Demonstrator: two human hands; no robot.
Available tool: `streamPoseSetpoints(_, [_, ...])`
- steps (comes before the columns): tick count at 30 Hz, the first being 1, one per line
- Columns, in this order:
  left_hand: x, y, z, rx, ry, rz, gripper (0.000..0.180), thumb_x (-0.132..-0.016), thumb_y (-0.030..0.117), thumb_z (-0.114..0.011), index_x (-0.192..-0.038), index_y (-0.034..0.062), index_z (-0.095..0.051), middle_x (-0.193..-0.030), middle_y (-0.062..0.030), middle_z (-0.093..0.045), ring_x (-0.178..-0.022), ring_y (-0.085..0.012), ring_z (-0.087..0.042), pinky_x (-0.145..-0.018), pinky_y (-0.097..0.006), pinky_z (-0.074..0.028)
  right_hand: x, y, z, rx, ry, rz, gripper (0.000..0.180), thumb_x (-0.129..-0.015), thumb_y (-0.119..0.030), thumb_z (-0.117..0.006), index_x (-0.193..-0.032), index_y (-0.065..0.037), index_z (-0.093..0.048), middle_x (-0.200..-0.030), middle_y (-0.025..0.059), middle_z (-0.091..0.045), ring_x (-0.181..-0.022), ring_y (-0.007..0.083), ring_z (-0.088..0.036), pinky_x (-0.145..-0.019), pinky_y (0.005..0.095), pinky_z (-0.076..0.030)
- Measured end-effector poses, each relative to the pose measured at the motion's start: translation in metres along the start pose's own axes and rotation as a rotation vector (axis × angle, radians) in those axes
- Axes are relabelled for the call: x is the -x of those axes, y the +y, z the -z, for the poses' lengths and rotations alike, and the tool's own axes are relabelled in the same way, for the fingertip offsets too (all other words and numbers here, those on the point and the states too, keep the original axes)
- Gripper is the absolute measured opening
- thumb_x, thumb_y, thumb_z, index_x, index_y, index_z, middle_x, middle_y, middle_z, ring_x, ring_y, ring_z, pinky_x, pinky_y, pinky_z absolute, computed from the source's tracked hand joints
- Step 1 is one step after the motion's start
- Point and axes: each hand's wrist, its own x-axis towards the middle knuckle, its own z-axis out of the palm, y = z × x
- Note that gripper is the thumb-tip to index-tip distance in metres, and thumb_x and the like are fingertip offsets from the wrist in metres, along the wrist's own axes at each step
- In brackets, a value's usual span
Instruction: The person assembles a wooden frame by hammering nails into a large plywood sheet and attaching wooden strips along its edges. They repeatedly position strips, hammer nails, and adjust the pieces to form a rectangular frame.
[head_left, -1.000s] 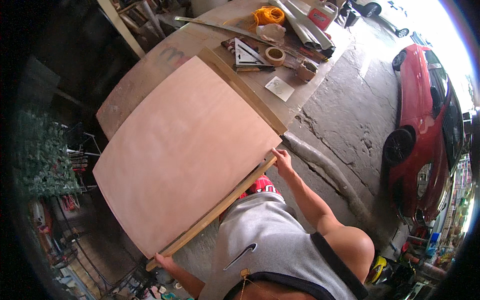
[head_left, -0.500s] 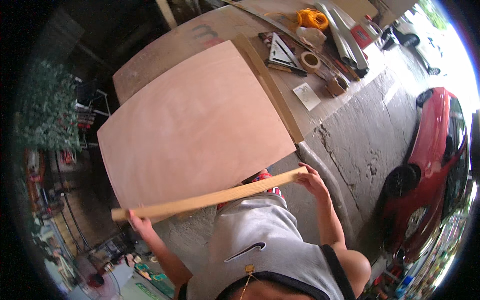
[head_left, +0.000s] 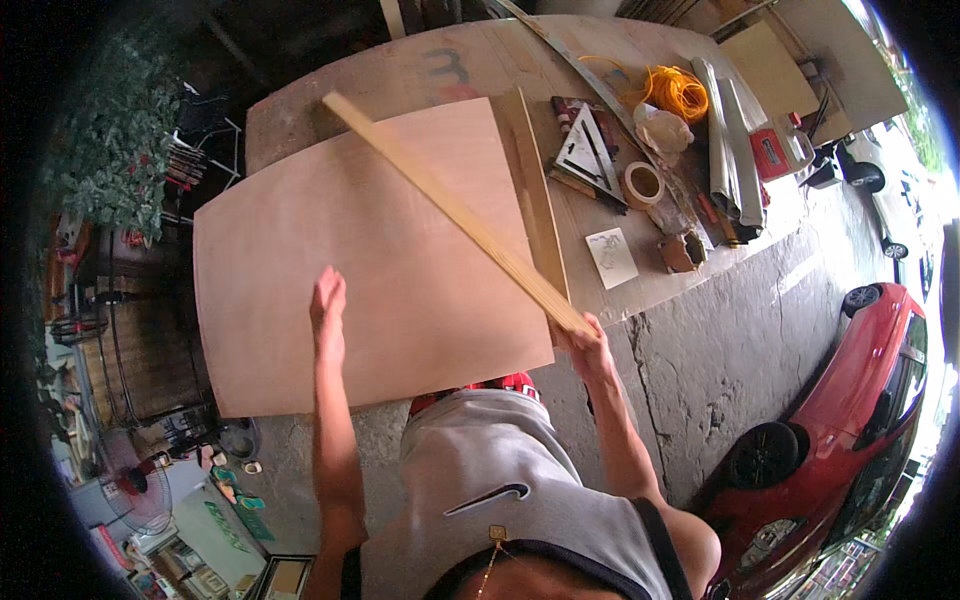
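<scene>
My right hand (head_left: 588, 345) grips one end of a long, pale wooden strip (head_left: 450, 207). The strip slants up and left across a reddish plywood sheet (head_left: 290, 230), its far end reaching past the sheet's far edge. Over the left part of that sheet is my left hand (head_left: 328, 300), holding nothing, seen edge-on with its fingers loosely extended. A second wooden strip (head_left: 540, 200) lies along the sheet's right side, partly crossed by the one I hold.
The large worktable (head_left: 330, 95) carries a triangular square (head_left: 590, 160), a tape roll (head_left: 643, 184), orange cord (head_left: 677, 93), grey rolled sheets (head_left: 725, 150), a red-labelled jug (head_left: 780, 148) and a paper sketch (head_left: 611, 257). A red car (head_left: 810, 400) stands right; a fan (head_left: 135, 482) is lower left.
My left hand has let go of the strip and moved up over the plywood. The strip has swung from lying across my front to a diagonal, held by my right hand alone.
</scene>
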Motion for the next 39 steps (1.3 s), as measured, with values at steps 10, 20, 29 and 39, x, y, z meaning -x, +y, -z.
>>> streamPoseSetpoints(10, [0.174, -0.149, 0.014, -0.356, 1.077, 0.591, 0.066, -0.08, 0.036, -0.072, -0.125, -0.0026, -0.043, -0.115, -0.0139, -0.048, -0.1, -0.0308, -0.052, -0.079, -0.043, -0.047, -0.167, -0.027, -0.046, -0.079, 0.143, 0.104, 0.039, -0.087, 0.0, -0.06, -0.123, -0.003, -0.046, -0.111, 0.0117, -0.058, -0.1, 0.0243, -0.061, -0.089, 0.039, -0.052])
streamPoseSetpoints(20, [0.15, -0.185, 0.03, 0.37, 0.618, 0.553, 0.025, -0.086, 0.028, -0.064, -0.096, 0.0059, -0.059, -0.077, -0.0017, -0.055, -0.064, -0.016, -0.054, -0.057, -0.032, -0.044, -0.212, -0.069, -0.051, 1.581, 0.036, -0.037, 0.076, -0.056, -0.046, -0.085, -0.117, -0.009, -0.059, -0.104, 0.0179, -0.067, -0.099, 0.0319, -0.064, -0.086, 0.04, -0.051])
streamPoseSetpoints(29, [0.154, -0.162, 0.032, 0.149, 0.403, 0.65, 0.027, -0.084, 0.038, -0.06, -0.085, 0.0105, -0.058, -0.077, -0.0001, -0.054, -0.071, -0.0176, -0.047, -0.071, -0.035, -0.04, -0.189, -0.054, -0.047, 1.068, -0.115, 0.112, 0.044, -0.062, -0.03, -0.072, -0.091, 0.002, -0.066, -0.08, 0.02, -0.068, -0.076, 0.0306, -0.066, -0.069, 0.0401, -0.051])
streamPoseSetpoints(39, [0.132, -0.19, 0.049, -0.052, 0.623, 0.706, 0.048, -0.082, 0.041, -0.057, -0.116, 0.0078, -0.055, -0.11, -0.0097, -0.054, -0.103, -0.0259, -0.047, -0.087, -0.045, -0.038, -0.099, -0.041, -0.002, 1.091, 0.15, 0.135, 0.048, -0.06, -0.035, -0.073, -0.087, 0.001, -0.056, -0.08, 0.025, -0.061, -0.079, 0.0416, -0.061, -0.069, 0.0472, -0.047])
